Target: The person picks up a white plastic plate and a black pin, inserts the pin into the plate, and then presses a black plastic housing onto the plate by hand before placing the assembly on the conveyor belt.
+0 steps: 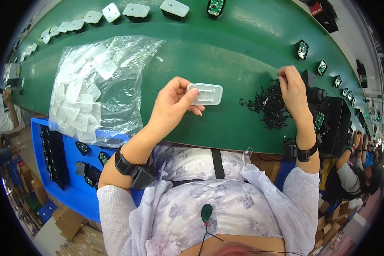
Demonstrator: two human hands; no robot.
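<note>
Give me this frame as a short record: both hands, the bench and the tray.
Left hand: holds a white plastic cover
Right hand: at the right edge of a small black parts pile; grip unclear
Bench: green; clear bag of white pieces at left
Far side: row of pale covers
Blue tray: black units with circuit boards

- Seeing a green bench curving from about nine o'clock over twelve to three
- Finding a clear plastic bag at ten o'clock, with white plates heaped inside
- Noting a loose pile of small black parts between two and three
- Spotting white-topped pieces in a row, from ten to nearly twelve
- Seeing black housings with circuit boards just past twelve and from two toward three
- Noticing a black box at three
</note>
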